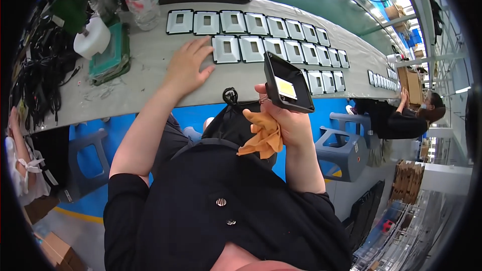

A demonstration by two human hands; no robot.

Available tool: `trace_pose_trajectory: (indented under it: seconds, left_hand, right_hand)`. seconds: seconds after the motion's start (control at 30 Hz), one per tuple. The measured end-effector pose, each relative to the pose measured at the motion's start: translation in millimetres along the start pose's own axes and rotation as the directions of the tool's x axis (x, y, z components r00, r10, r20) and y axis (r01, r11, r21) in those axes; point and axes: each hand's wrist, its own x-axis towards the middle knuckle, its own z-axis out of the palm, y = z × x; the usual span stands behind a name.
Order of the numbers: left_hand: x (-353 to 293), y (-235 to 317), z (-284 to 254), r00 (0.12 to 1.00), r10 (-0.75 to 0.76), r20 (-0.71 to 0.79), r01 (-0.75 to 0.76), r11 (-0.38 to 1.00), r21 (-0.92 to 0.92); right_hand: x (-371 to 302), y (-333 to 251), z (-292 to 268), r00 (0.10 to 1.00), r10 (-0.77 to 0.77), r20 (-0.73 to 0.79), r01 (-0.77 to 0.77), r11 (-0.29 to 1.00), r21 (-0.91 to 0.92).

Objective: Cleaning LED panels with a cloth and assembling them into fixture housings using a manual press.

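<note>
In my right hand [293,123] is a black floodlight housing [301,99], tilted, with a yellow LED chip [286,88] on a white patch inside it. The same hand also keeps an orange cloth [266,133] bunched against its fingers, hanging down below the housing. My left hand [188,65] lies on the grey table with its fingers stretched out. Its fingertips are beside the nearest of the white frames [219,55], each dark-edged with a small rectangular window; whether they touch it I cannot tell. These frames lie flat in rows running off to the right.
A plastic bottle [140,0], a white round part [93,38] and a green tray [113,52] stand at the table's left. Black cables [37,70] hang at the far left. Blue-grey stools [341,153] are below. Another person [396,118] works at the right beside a cardboard box [410,85].
</note>
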Motion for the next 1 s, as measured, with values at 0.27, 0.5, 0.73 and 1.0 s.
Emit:
trace_pose_trajectory:
  seconds: [0.27, 0.5, 0.73, 1.0]
  left_hand:
    - [-11.8, 4.3, -5.9, 0.998, 0.049, 0.029, -0.048, 0.998, -0.027]
    - [-14.4, 4.8, -6.4, 0.994, 0.104, 0.023, -0.105, 0.993, 0.049]
    - [-52.5, -0.3, -40.7, 1.0, 0.012, 0.022, -0.012, 1.0, 0.017]
    - [-85.3, -3.3, -77.9, 0.974, -0.225, -0.013, 0.222, 0.968, -0.112]
  right_hand:
    - [-0.6, 11.2, 12.3, 0.958, -0.279, 0.07, 0.25, 0.683, -0.687]
    - [-2.5, 5.9, 19.7, 0.999, 0.034, -0.002, -0.032, 0.938, -0.345]
    - [4.7, 14.5, -9.1, 0.999, 0.035, 0.011, -0.033, 0.987, -0.16]
    - [67.2, 12.4, 39.8, 0.939, -0.217, 0.265, 0.322, 0.292, -0.901]
